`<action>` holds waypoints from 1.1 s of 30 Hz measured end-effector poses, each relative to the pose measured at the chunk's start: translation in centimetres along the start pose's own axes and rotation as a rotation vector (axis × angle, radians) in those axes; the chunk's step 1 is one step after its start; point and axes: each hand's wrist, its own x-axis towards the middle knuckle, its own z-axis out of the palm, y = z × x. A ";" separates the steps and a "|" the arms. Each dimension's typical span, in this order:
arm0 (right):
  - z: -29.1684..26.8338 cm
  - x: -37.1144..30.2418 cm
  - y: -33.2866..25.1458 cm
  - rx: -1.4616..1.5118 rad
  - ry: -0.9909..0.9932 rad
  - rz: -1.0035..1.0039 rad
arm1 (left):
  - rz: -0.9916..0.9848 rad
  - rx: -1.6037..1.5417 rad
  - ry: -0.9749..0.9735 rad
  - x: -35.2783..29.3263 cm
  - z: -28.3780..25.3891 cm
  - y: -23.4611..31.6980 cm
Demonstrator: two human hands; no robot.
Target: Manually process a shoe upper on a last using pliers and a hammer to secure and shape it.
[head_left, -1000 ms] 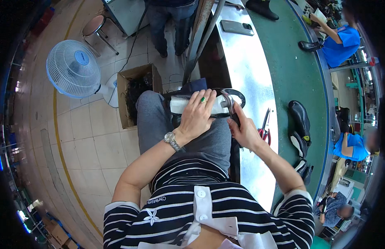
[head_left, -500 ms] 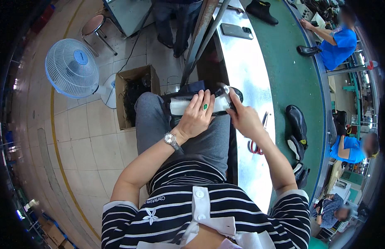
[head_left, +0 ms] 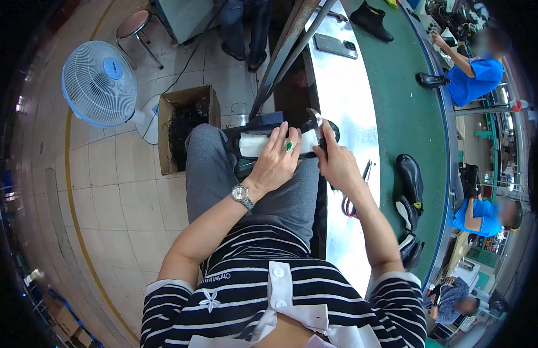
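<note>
Seemingly both hands, left and right, on black-and-white shoe.

white pedestal fan 10 o'clock | open cardboard box of dark scraps just right of it | round stool 11 o'clock | phone on metal bench 12 o'clock | black shoes on green belt 3 o'clock | red-handled scissors on bench near centre

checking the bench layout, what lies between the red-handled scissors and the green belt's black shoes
In the head view, only bare metal bench top lies between the scissors and the black shoes.
</note>
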 end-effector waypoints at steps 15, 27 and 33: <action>-1.0 -0.9 -2.6 0.091 0.159 -0.012 | -0.034 -0.027 0.062 0.1 0.5 -0.1; -0.5 -0.2 -2.0 -0.213 -0.109 -0.058 | -0.211 0.009 -0.018 2.2 -2.9 0.1; -0.7 -1.2 -5.4 0.057 0.140 -0.015 | -0.187 0.183 -0.193 -0.4 -4.2 -1.0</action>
